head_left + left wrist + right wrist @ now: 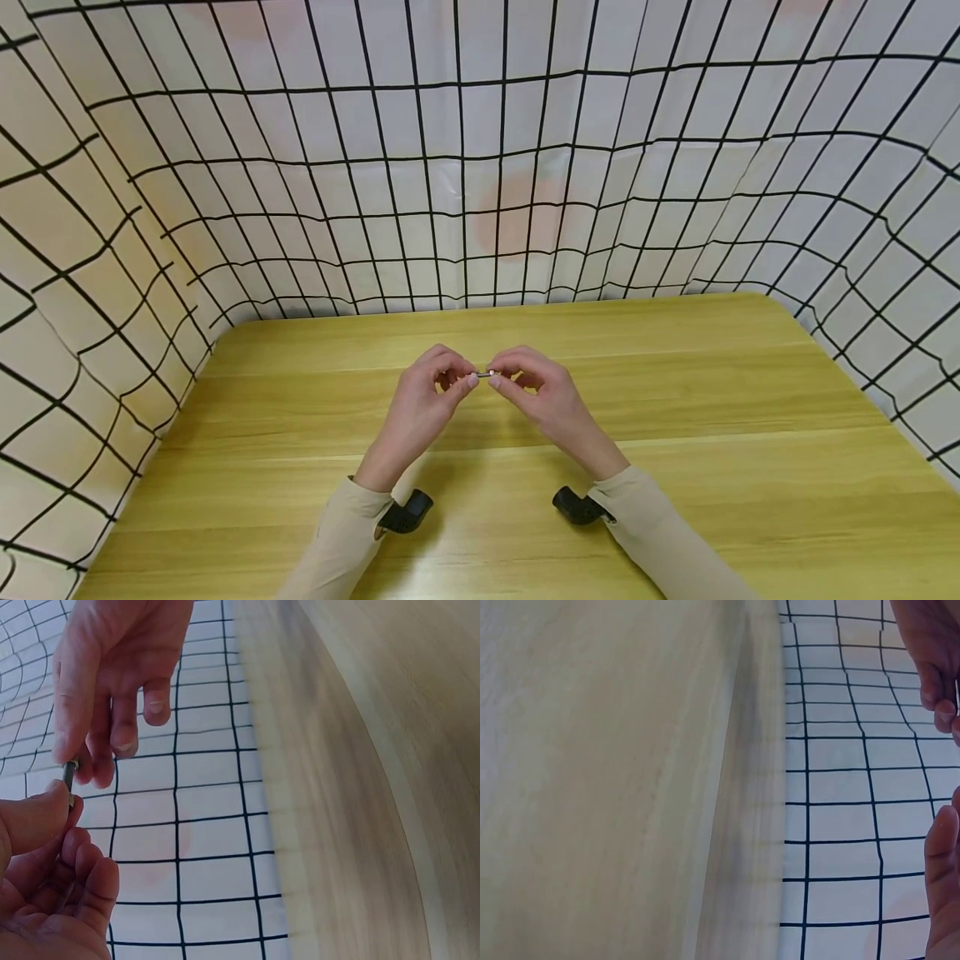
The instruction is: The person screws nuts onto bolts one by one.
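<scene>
A small metal rod point(483, 374) is held between the two hands above the table, its ends a lighter, brassy tone in the left wrist view. My left hand point(420, 400) pinches one end of it between thumb and fingertips. Thumb and index finger of my right hand point(546, 400) pinch the opposite end. A short dark stretch of the rod point(69, 775) shows between the fingertips in the left wrist view. At the right edge of the right wrist view only parts of both hands appear, with the rod out of sight.
Under the hands lies a wood-grain table point(480, 483). White walls point(480, 183) with a black grid rise behind it and along both sides. Black wrist mounts point(408, 512) stick out from the beige sleeves point(337, 542).
</scene>
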`<state>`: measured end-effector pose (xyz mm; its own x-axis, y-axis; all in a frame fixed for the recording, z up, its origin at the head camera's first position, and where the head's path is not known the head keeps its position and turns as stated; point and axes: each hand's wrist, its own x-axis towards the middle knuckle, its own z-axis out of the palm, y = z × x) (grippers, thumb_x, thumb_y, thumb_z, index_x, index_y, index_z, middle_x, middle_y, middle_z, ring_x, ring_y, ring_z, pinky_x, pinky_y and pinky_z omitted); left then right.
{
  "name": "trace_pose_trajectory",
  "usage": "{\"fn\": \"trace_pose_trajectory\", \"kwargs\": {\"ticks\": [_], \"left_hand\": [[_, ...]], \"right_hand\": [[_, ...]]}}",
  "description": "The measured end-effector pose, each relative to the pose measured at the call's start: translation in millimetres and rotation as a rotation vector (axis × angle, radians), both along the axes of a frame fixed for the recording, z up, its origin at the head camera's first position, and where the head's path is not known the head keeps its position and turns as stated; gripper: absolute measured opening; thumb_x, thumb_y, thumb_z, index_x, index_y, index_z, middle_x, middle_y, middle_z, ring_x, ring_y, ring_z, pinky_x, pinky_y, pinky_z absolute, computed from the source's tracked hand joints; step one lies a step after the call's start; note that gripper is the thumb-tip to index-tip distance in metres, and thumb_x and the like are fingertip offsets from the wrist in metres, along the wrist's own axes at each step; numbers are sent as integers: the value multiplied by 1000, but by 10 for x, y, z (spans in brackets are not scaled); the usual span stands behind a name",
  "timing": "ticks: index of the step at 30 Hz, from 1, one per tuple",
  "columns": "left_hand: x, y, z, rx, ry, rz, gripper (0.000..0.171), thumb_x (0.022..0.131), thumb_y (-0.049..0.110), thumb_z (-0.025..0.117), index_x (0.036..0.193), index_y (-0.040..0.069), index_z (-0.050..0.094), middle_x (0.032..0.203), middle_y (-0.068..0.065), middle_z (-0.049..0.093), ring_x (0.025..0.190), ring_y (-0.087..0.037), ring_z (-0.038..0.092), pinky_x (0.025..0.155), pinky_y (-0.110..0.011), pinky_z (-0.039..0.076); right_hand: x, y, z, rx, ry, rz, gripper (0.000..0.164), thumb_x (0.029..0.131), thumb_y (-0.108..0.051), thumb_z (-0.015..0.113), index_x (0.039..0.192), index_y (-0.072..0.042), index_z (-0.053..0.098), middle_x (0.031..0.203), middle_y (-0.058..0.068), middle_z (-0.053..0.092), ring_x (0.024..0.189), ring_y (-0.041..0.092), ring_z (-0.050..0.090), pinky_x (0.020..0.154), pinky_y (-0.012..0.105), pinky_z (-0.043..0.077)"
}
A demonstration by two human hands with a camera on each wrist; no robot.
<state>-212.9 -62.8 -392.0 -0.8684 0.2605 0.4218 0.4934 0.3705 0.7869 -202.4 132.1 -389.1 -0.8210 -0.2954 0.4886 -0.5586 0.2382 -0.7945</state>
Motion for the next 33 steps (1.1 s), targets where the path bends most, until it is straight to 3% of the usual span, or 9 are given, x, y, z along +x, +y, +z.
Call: {"fn": "trace_pose_trajectory", "kwargs": {"ticks": [6, 10, 16, 20, 25, 33], "left_hand": [[10, 11, -9, -7, 7, -4, 5, 92, 14, 71, 92, 9, 72, 87, 7, 56, 76, -11, 50, 67, -34, 44], [12, 16, -16, -2, 13, -7, 6, 92, 15, 71, 92, 9, 72, 87, 7, 57, 76, -11, 50, 68, -37, 45], [14, 25, -12, -4, 31, -5, 7, 92, 15, 71, 92, 8, 71, 87, 7, 57, 75, -11, 50, 68, -35, 45], [17, 25, -10, -5, 24, -1, 7, 92, 14, 71, 91, 8, 71, 88, 6, 57, 76, -12, 50, 69, -34, 45], [20, 21, -8, -20, 12, 12, 4, 92, 12, 70, 92, 8, 71, 87, 6, 57, 76, -12, 50, 69, -31, 44], [12, 20, -6, -20, 19, 26, 5, 93, 14, 70, 92, 9, 71, 87, 7, 57, 76, -12, 51, 68, -30, 44]], "right_hand": [[-6, -6, -16, -19, -9, 20, 10, 96, 1, 60, 95, -4, 69, 107, 19, 63, 85, 19, 56, 66, 32, 50], [-7, -14, -20, -35, -31, 37, 12, 98, 0, 58, 93, -4, 68, 101, 17, 63, 80, 19, 54, 61, 34, 50], [-4, 0, -28, -19, -119, 26, 13, 101, -8, 55, 99, -7, 68, 92, 7, 62, 80, 20, 56, 65, 47, 51], [-3, 11, -25, -3, -166, 12, 13, 101, -12, 57, 108, -5, 67, 97, 4, 64, 83, 22, 57, 68, 42, 51], [8, 20, 5, 18, -87, -2, 21, 95, -4, 65, 116, -5, 63, 111, 6, 63, 88, 22, 58, 71, 34, 50], [-4, 14, 22, 41, 79, 14, 19, 90, 6, 67, 107, 0, 64, 107, 10, 60, 82, 24, 56, 63, 33, 48]]}}
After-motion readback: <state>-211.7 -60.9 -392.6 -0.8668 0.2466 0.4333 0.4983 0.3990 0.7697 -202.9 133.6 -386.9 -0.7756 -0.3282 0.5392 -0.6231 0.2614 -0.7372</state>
